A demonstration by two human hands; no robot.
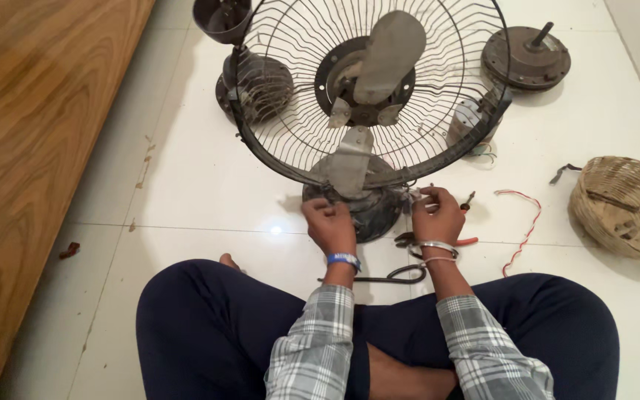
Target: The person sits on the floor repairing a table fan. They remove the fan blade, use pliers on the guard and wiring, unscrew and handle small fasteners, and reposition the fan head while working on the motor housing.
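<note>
Sitting cross-legged on the white floor (209,185), I reach both arms forward to the fan (368,96) standing before my knees. My left hand (329,226) curls, knuckles up, on its round base (375,211). My right hand (437,215) pinches thin wires (415,194) just beside that base.

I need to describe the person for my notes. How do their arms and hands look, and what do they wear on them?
Both arms wear long grey-and-white plaid shirt sleeves. The left hand is bare, with a blue wristband at the wrist. The right hand is bare too, with thin silver bangles on its wrist.
</note>
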